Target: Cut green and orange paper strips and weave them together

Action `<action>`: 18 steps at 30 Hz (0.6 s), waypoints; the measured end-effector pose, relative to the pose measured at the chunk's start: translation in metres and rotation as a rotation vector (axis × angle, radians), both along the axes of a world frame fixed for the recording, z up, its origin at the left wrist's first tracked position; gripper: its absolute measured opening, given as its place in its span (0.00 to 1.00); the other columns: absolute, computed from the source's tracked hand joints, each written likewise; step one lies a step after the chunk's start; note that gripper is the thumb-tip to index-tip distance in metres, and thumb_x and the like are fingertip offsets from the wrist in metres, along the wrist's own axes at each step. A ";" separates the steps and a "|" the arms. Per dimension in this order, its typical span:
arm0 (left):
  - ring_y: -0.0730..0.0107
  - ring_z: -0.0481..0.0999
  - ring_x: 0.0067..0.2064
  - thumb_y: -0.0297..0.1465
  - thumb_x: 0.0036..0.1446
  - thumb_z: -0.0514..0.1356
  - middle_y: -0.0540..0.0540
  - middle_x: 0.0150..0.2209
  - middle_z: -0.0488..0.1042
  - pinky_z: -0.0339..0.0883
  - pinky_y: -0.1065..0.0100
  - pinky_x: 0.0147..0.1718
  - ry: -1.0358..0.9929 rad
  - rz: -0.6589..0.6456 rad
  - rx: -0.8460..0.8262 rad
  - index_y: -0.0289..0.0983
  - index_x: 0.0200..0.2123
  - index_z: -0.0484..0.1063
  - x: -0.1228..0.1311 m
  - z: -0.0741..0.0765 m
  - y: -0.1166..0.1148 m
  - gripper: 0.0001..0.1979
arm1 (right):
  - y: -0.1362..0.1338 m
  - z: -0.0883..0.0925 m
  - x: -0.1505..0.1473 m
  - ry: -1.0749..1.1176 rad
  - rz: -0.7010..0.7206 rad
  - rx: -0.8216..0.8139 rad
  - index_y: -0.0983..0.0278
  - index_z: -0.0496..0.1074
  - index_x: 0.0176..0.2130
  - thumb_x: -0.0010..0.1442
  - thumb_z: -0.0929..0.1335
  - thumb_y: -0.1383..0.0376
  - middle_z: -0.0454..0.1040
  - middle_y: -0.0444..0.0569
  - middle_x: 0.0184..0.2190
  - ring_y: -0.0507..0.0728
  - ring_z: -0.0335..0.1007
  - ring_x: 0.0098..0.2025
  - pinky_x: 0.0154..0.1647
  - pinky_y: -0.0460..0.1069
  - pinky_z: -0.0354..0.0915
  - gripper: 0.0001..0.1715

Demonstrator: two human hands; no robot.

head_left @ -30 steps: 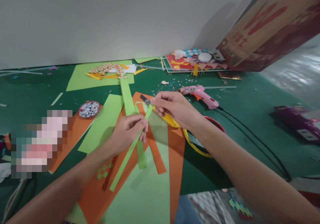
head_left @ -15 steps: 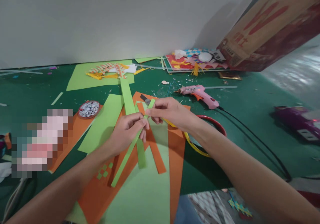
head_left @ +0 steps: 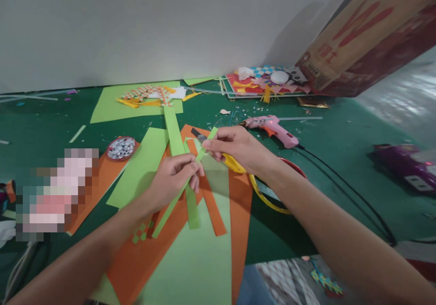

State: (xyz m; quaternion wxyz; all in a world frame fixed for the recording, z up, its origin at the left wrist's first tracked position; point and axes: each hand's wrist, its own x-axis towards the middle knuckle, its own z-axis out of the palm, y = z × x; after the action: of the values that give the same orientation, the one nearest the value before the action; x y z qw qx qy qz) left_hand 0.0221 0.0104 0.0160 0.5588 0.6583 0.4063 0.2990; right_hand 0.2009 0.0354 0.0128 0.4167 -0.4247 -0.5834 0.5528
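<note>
A narrow green paper strip (head_left: 172, 210) runs slantwise between my two hands. My left hand (head_left: 177, 171) pinches it around its middle, and my right hand (head_left: 228, 145) pinches it close to its upper end. Under them lie an orange paper strip (head_left: 214, 209), another green strip (head_left: 192, 209) and larger sheets of orange paper (head_left: 240, 205) and pale green paper (head_left: 194, 264). Partly covered by my right hand is a utility knife with a yellow handle (head_left: 234, 163). A small green-and-orange checkered piece (head_left: 141, 232) shows beside my left forearm.
A pink glue gun (head_left: 272, 128) with a black cord lies at the right, near a roll of tape or ring with a yellow rim (head_left: 260, 199). Left sits a round dish of googly eyes (head_left: 121, 149). A paper bag (head_left: 361, 37) stands back right; woven paper pieces (head_left: 146, 94) lie behind.
My right hand has shifted slightly right and up, and the green strip has slid upward with it through my left hand's pinch. More of the yellow knife handle shows.
</note>
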 end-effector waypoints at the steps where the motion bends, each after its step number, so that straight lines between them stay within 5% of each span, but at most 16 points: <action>1: 0.77 0.70 0.20 0.25 0.58 0.49 0.56 0.16 0.64 0.62 0.74 0.23 0.004 0.000 -0.001 0.36 0.22 0.65 0.000 -0.001 0.000 0.13 | 0.001 0.001 0.001 0.019 -0.013 -0.003 0.64 0.65 0.17 0.48 0.74 0.54 0.64 0.41 0.14 0.47 0.57 0.19 0.21 0.45 0.53 0.23; 8: 0.76 0.70 0.20 0.26 0.58 0.50 0.55 0.15 0.65 0.61 0.73 0.22 0.015 0.006 0.006 0.36 0.23 0.67 -0.002 -0.002 0.000 0.13 | 0.002 0.004 0.001 0.095 -0.082 -0.016 0.64 0.63 0.16 0.47 0.74 0.55 0.63 0.40 0.14 0.46 0.57 0.19 0.21 0.45 0.54 0.23; 18: 0.76 0.70 0.19 0.25 0.58 0.49 0.56 0.14 0.63 0.62 0.73 0.24 0.015 0.002 -0.014 0.36 0.23 0.68 0.000 0.001 -0.002 0.13 | 0.000 -0.003 -0.001 -0.123 0.063 0.015 0.65 0.64 0.18 0.51 0.72 0.54 0.65 0.40 0.15 0.46 0.57 0.19 0.21 0.45 0.52 0.22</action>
State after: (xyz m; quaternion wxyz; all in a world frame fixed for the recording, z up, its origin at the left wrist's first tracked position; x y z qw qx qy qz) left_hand 0.0216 0.0087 0.0171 0.5598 0.6562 0.4133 0.2918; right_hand 0.1999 0.0351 0.0100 0.3655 -0.4365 -0.6251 0.5340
